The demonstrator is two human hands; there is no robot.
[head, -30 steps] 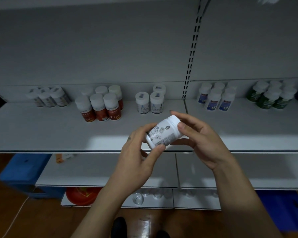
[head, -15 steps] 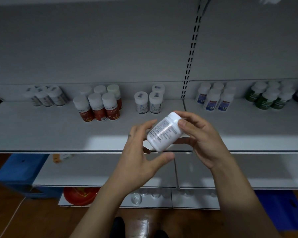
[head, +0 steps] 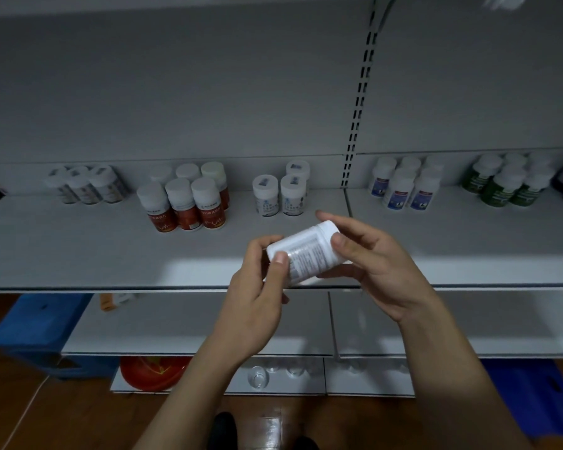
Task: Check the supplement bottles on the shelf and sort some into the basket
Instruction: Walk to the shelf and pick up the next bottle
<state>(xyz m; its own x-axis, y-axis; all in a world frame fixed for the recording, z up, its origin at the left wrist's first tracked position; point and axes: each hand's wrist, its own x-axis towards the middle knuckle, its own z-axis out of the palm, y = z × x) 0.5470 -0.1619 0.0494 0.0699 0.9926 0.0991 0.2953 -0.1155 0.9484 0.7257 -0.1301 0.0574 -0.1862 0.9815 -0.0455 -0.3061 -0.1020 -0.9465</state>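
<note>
Update: the white bottle [head: 306, 251] has been spun round. A second ago the picture side faced up, now it's the fine-print panel. It's tilted, cap up-right, held in the air in front of the shelf [head: 78, 248] edge. The left hand [head: 257, 306] had let go and now pinches the base end again. The right hand [head: 381, 274] curls round the cap end. My guess is it's still being checked, with no basket call yet.

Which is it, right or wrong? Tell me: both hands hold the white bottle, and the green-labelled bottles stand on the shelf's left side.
Wrong: the green-labelled bottles stand on the right side of the shelf, not the left, as the head view shows. The left hand and right hand do both hold the white bottle.
</note>
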